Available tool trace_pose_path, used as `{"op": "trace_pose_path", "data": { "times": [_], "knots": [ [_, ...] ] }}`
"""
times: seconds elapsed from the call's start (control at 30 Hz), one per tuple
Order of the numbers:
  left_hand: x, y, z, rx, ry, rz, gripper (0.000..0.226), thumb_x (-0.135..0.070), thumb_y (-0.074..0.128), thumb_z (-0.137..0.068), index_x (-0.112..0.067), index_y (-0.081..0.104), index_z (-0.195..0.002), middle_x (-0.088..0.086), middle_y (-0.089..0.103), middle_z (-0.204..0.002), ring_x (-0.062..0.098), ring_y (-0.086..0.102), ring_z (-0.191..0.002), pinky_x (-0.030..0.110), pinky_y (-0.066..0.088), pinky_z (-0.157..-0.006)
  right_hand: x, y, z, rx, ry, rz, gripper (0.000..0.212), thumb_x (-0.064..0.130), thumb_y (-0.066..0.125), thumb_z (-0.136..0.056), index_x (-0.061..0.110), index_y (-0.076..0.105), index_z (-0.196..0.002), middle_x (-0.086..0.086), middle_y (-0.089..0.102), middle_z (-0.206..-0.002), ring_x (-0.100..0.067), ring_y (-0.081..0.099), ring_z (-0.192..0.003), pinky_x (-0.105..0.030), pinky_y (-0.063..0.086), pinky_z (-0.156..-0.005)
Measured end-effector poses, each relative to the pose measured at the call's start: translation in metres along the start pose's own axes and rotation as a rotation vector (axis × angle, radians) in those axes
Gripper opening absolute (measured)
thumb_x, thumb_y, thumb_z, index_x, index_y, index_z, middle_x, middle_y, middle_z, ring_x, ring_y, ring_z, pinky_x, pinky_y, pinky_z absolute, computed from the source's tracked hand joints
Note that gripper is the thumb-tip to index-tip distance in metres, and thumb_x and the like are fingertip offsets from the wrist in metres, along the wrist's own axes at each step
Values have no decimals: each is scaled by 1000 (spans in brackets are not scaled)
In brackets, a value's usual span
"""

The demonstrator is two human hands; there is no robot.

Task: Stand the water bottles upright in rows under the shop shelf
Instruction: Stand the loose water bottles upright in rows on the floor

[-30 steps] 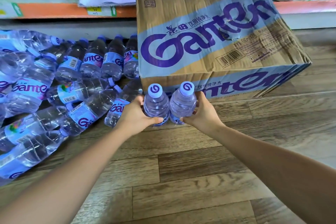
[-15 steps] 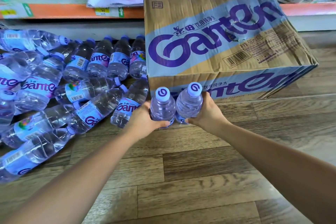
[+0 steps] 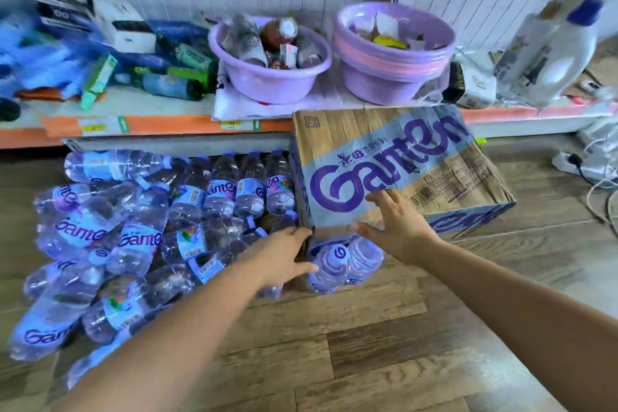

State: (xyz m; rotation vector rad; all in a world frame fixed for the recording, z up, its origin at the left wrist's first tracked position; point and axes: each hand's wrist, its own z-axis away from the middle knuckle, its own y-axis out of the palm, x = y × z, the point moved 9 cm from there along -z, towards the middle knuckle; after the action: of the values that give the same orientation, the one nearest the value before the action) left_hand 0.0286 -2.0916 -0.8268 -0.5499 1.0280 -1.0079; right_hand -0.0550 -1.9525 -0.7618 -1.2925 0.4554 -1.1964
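Two clear water bottles with purple caps stand upright side by side on the wood floor, the left bottle [image 3: 329, 269] and the right bottle [image 3: 365, 257], right against the front of the Ganten cardboard box [image 3: 384, 157]. My left hand [image 3: 284, 254] lies beside the left bottle with fingers stretched out and the thumb close to it. Above the right bottle, my right hand [image 3: 394, 227] hovers with fingers spread, holding nothing. Several bottles lie in a loose pile [image 3: 110, 244] to the left. A short row of bottles [image 3: 234, 187] stands under the shelf edge [image 3: 160, 125].
The shelf above carries two purple basins [image 3: 267, 77] with small goods, boxes and a white detergent jug [image 3: 561, 53]. A power strip with cables [image 3: 585, 164] lies on the floor at the right. Bare wood floor [image 3: 368, 344] extends toward me.
Both hands have let go of the two upright bottles and opened. The right hand has lifted above them. The view has tilted up, showing the shelf top.
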Motion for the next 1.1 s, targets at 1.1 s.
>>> {"op": "trace_pose_path", "data": {
  "times": [1.1],
  "knots": [
    [190,-61,-164,-194,-369,-19,50,-19,52,-90,-8,36,-136,19,44,-135,38,46,-124,44,42,-100,119,136,-238,531,-112,148,40,8,37,-98,-9,38,-133,-25,53,-115,-30,54,-86,-28,43,-66]
  ]
}}
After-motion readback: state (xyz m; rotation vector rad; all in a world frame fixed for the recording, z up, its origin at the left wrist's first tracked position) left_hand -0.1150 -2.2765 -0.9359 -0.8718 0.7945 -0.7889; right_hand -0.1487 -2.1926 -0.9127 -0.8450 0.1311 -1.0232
